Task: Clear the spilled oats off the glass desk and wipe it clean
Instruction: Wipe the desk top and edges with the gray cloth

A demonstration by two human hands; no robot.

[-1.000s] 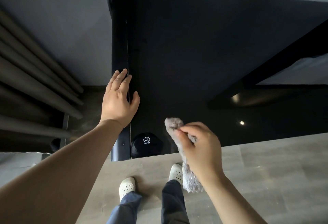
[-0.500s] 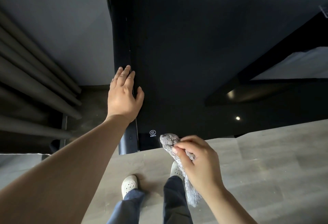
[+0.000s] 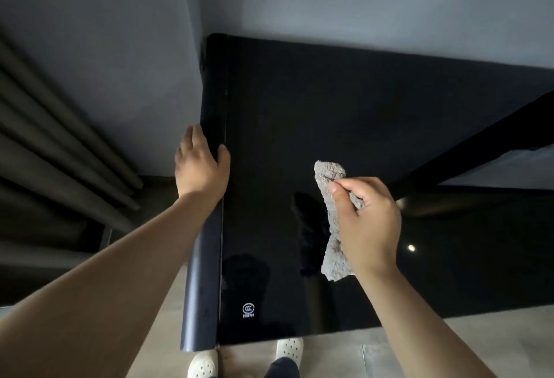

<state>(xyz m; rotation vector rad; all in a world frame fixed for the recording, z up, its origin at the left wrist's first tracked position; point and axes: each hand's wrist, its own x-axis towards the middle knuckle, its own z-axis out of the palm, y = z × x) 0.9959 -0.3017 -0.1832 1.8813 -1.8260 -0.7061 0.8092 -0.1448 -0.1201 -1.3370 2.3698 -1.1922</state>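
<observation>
Grey cloth (image 3: pixel 331 215) over black glass table (image 3: pixel 374 125), no oats in sight.

Soft, limp, light: pinched near the upper end by the right hand (image 3: pixel 365 221), thumb and fingers clamped on the cloth, loose tail hanging toward the near edge, mirrored in the glass below. Probably best bunched into the palm for a flat, firm wipe. Left hand (image 3: pixel 201 167) spread apart, holding nothing, thumb on the top and fingers over the table's left edge. Slick, hard, breakable surface, likely showing every smear. White shoes (image 3: pixel 289 347) below on the floor.
</observation>
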